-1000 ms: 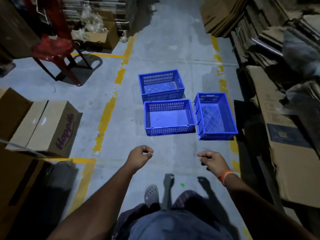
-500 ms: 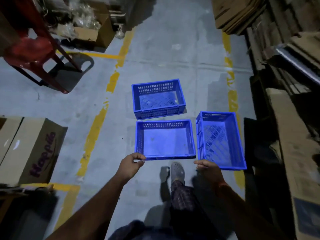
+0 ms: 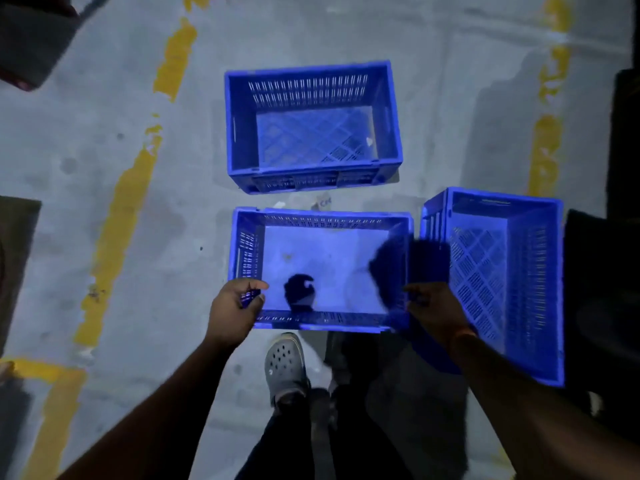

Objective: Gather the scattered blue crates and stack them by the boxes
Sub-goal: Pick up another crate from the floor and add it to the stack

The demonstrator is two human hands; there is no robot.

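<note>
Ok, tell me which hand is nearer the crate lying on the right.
Right. The right hand sits between the near crate and the right crate; the left hand grips the near crate's far-left corner.

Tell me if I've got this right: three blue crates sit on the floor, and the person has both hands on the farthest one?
Not quite. In the head view both hands, left hand and right hand, grip the nearest crate, not the farthest crate. The third crate sits to its right.
</note>
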